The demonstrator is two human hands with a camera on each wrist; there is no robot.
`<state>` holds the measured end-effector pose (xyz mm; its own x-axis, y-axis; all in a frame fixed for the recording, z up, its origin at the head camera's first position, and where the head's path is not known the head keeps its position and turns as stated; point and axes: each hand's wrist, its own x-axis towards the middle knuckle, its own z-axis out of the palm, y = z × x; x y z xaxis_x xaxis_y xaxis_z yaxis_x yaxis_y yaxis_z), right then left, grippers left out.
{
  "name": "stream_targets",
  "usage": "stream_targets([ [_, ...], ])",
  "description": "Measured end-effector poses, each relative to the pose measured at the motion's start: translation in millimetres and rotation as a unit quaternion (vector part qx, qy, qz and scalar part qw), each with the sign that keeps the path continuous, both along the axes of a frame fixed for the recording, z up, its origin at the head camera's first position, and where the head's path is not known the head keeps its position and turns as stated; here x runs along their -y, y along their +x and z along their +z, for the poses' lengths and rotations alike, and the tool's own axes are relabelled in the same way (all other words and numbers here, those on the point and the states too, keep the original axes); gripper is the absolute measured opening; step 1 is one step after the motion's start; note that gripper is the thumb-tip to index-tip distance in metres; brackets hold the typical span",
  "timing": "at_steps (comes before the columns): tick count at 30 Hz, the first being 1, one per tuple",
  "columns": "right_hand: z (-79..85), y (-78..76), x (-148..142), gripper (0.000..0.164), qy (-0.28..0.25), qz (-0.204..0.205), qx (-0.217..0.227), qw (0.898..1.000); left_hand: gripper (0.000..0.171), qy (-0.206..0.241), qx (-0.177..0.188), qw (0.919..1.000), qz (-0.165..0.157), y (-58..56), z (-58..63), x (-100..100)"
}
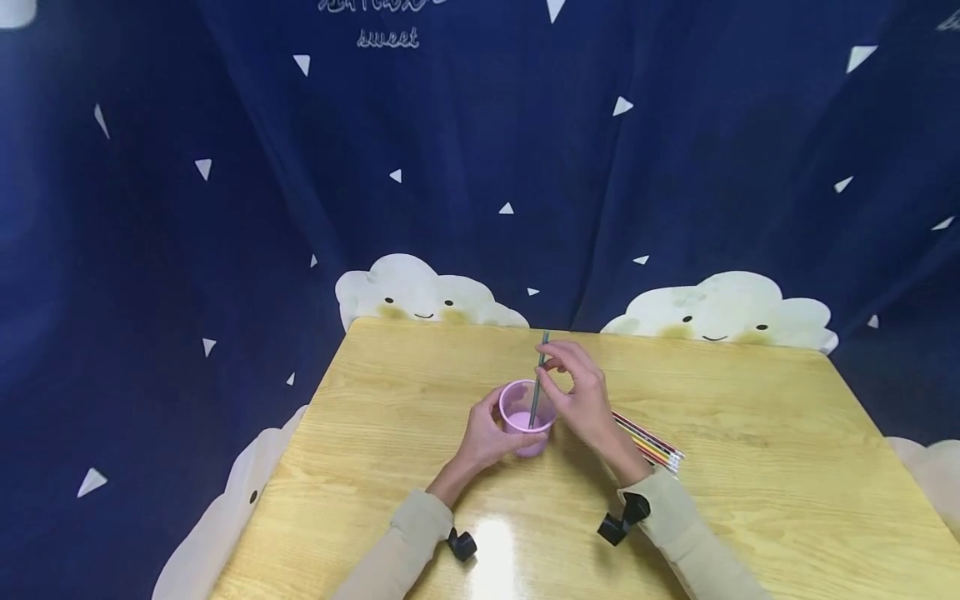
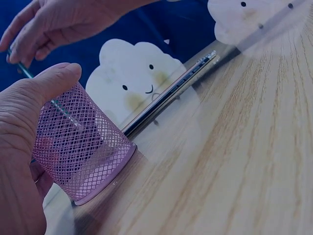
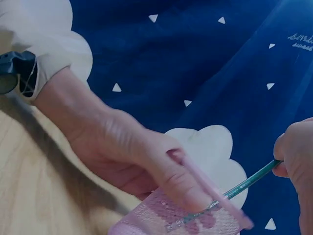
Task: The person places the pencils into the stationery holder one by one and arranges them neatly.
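Observation:
A pink mesh pen holder (image 2: 93, 147) stands on the wooden table, with my left hand (image 1: 486, 433) wrapped round its side, thumb near the rim. My right hand (image 1: 581, 396) is raised over it and pinches a green pencil (image 1: 539, 375) near its upper end. The pencil's lower part slants down inside the holder and shows through the mesh in the right wrist view. Beside my right forearm lies a bundle of pencils (image 1: 652, 442) in red, yellow and dark stripes, partly hidden by that arm in the head view.
The wooden table (image 1: 750, 417) reaches back to a dark blue curtain (image 1: 465, 150) printed with white triangles and smiling clouds. Each wrist carries a small black camera, one (image 1: 463, 546) on the left and another (image 1: 624, 518) on the right.

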<state>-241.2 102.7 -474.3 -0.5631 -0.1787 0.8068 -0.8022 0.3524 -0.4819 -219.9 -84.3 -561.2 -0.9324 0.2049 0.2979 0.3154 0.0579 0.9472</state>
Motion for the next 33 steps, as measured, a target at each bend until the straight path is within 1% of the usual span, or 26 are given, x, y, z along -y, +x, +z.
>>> stream_targets([
  [3, -9.8, 0.1, 2, 0.043, 0.014, 0.0, 0.022, 1.0, 0.083, -0.006, 0.001, 1.0, 0.001, 2.4, -1.1, 0],
  [6, -16.2, -0.2, 4, 0.04, 0.024, 0.001, 0.038, 0.999, 0.083, -0.006, -0.001, 1.0, 0.0, 3.6, -1.4, -1],
  [10, -21.6, 0.1, 6, 0.04, 0.031, 0.009, 0.06, 0.998, 0.083, -0.004, -0.001, 1.0, -0.003, 4.3, -1.9, -1],
  [14, -24.4, 0.0, 8, 0.04, 0.032, 0.018, 0.077, 0.996, 0.083, -0.014, -0.005, 0.9999, 0.001, 3.3, -1.0, -1],
  [18, -25.1, -0.2, 11, 0.04, 0.034, 0.02, 0.081, 0.996, 0.083, -0.024, -0.012, 0.9996, 0.005, 1.3, -0.6, -1],
  [24, -25.2, -0.3, 14, 0.042, 0.042, 0.01, 0.076, 0.996, 0.083, -0.024, -0.015, 0.9996, 0.006, 0.6, -1.2, 0],
  [33, -28.8, -2.3, 14, 0.041, 0.061, -0.002, 0.09, 0.994, 0.084, -0.031, -0.008, 0.9994, 0.01, 1.4, -1.6, -1],
])
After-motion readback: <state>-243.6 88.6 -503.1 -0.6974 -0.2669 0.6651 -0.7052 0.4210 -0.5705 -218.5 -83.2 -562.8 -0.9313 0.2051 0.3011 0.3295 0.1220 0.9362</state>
